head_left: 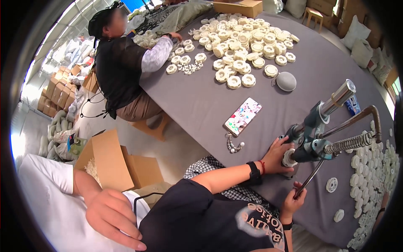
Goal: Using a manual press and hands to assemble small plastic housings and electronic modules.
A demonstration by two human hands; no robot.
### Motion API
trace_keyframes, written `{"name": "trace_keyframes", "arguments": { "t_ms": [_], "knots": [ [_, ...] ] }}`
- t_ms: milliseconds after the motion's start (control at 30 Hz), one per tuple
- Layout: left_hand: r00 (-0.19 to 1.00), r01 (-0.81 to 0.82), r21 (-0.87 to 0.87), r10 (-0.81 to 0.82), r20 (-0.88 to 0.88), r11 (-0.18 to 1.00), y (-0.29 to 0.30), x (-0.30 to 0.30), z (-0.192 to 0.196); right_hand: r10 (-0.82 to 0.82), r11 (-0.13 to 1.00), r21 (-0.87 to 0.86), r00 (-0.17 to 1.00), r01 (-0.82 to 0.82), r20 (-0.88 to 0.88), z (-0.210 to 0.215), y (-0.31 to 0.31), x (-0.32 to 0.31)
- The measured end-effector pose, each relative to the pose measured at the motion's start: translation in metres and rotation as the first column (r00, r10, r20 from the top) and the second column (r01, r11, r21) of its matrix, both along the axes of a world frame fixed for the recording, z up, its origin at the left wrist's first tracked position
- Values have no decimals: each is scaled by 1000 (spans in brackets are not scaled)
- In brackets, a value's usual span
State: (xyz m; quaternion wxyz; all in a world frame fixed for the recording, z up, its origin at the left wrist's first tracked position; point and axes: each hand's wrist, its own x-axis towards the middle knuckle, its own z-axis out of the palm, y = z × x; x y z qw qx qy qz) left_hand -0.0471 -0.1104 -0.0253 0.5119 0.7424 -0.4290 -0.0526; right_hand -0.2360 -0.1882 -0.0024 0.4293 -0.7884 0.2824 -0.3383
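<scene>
My left hand (278, 156), with a black wristband and red cord at its wrist, reaches to the base of a green hand press (308, 145). Its fingers close around a white round plastic piece (289, 157) under the press head. My right hand (293, 200) is wrapped round the thin metal lever (310, 179) that slants down from the press. A spring (350, 143) and a bent metal rod stick out on the press's right side. Two white round pieces lie apart on the table to the right, one a ring (331, 185), the other a disc (339, 215).
A big heap of cream round parts (247, 40) covers the grey table's (189, 109) far side. A phone (242, 116) and a grey oval device (286, 81) lie nearer. Rows of white parts (365, 176) fill the right. One co-worker sits far left; another's hand (113, 216) is beside me, near cartons (109, 159).
</scene>
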Motion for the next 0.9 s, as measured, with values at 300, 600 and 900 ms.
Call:
{"name": "trace_keyframes", "arguments": {
  "t_ms": [300, 600, 900],
  "knots": [
    [999, -20, 6, 20, 45, 1000, -2, -7, 1, 18, 997, 72, 1000, -19, 6, 3, -1, -7],
    [999, -29, -39, 31, 39, 999, -3, -1, -5, 89, 989, 122, 993, -79, -81, 1, -6, -6],
    [999, -38, -41, 38, -19, 998, 1, -4, -6, 117, 986, 128, 989, -105, -86, 2, -6, -1]
  ]
}}
